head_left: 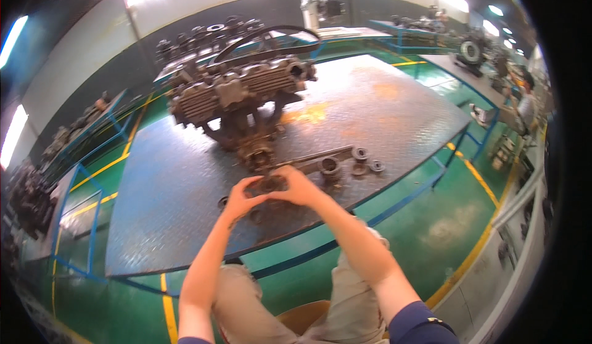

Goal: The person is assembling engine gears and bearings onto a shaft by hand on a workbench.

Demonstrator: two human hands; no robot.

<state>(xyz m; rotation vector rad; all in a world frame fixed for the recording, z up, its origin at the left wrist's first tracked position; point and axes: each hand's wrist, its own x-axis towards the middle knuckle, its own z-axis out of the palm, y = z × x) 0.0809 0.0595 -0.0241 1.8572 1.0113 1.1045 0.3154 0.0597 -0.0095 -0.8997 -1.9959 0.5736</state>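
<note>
My left hand and my right hand curve around a dark, round metal part from both sides, thumbs nearly meeting at its near side. Its exact kind cannot be made out. Just beyond my fingers, the narrow end of a large greasy engine assembly points toward me. The finned metal body of that assembly stands on the steel table. Right of my right hand lie a long metal bar, a thick cylindrical ring and several smaller rings.
A large black hoop rests on top of the engine. Other blue-framed benches with machine parts line the far side and both sides. A person is at the right. The green floor has yellow lines.
</note>
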